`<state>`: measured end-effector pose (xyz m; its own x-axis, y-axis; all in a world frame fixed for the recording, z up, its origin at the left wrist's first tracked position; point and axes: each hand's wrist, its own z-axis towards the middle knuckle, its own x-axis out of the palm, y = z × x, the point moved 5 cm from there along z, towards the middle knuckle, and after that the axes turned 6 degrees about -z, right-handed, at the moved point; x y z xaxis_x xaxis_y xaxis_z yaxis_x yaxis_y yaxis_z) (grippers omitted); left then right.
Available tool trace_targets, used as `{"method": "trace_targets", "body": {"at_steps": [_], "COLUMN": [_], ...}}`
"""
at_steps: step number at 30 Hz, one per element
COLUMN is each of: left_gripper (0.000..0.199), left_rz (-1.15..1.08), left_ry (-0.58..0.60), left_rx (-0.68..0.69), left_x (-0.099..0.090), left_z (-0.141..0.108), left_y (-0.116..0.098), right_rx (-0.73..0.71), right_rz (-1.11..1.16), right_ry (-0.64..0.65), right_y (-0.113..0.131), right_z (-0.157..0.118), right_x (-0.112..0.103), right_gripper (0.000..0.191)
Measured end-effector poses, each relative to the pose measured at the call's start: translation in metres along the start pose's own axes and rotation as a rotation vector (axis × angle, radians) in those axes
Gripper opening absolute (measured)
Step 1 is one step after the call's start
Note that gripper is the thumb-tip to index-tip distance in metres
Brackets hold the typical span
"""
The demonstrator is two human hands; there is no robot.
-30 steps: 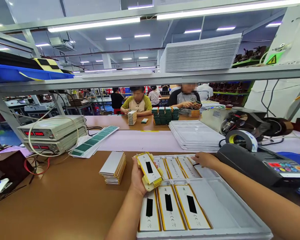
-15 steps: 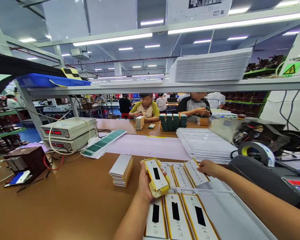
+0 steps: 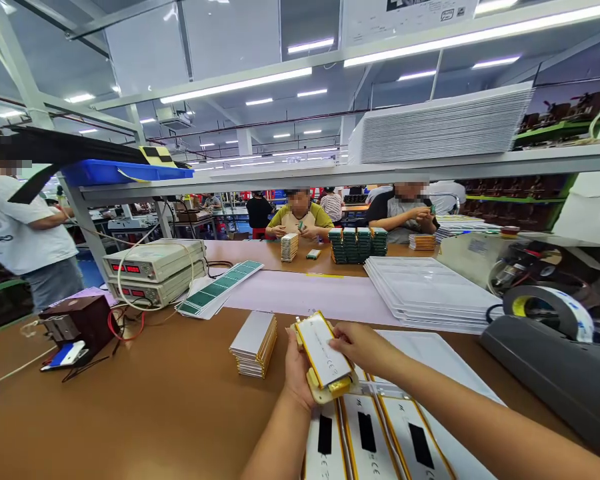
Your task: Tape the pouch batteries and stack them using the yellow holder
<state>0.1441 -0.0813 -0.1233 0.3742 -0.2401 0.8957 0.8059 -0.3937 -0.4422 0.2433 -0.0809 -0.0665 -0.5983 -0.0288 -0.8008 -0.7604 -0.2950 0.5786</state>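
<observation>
My left hand [image 3: 299, 370] is wrapped round a pale yellow holder [image 3: 323, 393] from its left side. On top of the holder lies a flat white battery pack [image 3: 324, 350] with yellow edges and no black strip showing. My right hand [image 3: 353, 341] pinches the right edge of this pack. Below, a white tray [image 3: 430, 347] holds several white packs [image 3: 367, 460] with black strips in its near row. Its far row is mostly hidden behind my right hand and forearm. Left of my hands stands a stack of white packs [image 3: 254, 340].
Two meters [image 3: 155, 270], a dark red device [image 3: 77, 327] and cables are at left. White trays [image 3: 420, 287] are stacked beyond, and a tape roll [image 3: 550, 313] rests by a dark machine [image 3: 540, 380] at right. Two people [image 3: 300, 217] sit opposite; another person [image 3: 27, 220] stands left.
My right hand has moved left from the tray's far row with a white pack, now over the holder. The strip-marked pack on the holder no longer shows. A standing person has come into view at left.
</observation>
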Motion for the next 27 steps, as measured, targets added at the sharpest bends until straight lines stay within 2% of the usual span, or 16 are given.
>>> {"method": "trace_targets", "body": {"at_steps": [2,4,6,10,12,15,18,21,24,27], "left_gripper": [0.065,0.07,0.072,0.072,0.069,0.059,0.053,0.05,0.045,0.041], "left_rz": [-0.018,-0.016,0.0,0.045,0.072,0.098,0.104,0.099,0.091,0.094], "left_ry": [0.001,-0.018,-0.042,-0.081,-0.106,-0.131,-0.146,-0.157,-0.173,-0.218], "left_rx": [-0.006,-0.031,-0.047,-0.027,-0.008,0.017,0.045,0.051,0.036,0.034], "left_x": [-0.002,-0.003,-0.005,-0.006,-0.006,-0.005,-0.005,-0.007,-0.008,-0.01], "left_z": [-0.001,-0.001,0.0,0.006,0.008,0.01,0.01,0.01,0.009,0.008], "left_y": [-0.001,-0.001,0.001,0.003,0.003,0.001,-0.001,-0.002,-0.002,-0.002], "right_rx": [-0.027,0.009,0.082,0.163,0.168,0.172,0.151,0.22,0.317,0.258], "right_rz": [-0.261,-0.454,-0.584,-0.714,-0.737,-0.743,-0.71,-0.582,-0.248,0.079], "right_ry": [-0.121,-0.189,-0.134,0.088,0.147,0.172,0.18,0.184,0.224,0.265], "right_y": [-0.005,-0.023,-0.051,-0.103,-0.115,-0.116,-0.111,-0.118,-0.129,-0.125], "right_z": [-0.016,-0.033,-0.051,-0.086,-0.1,-0.11,-0.111,-0.107,-0.104,-0.1], "right_x": [-0.018,-0.032,-0.036,-0.025,-0.02,-0.013,-0.009,-0.007,0.002,0.017], "right_gripper": [0.022,0.028,0.025,0.016,0.016,0.018,0.019,0.02,0.027,0.028]}}
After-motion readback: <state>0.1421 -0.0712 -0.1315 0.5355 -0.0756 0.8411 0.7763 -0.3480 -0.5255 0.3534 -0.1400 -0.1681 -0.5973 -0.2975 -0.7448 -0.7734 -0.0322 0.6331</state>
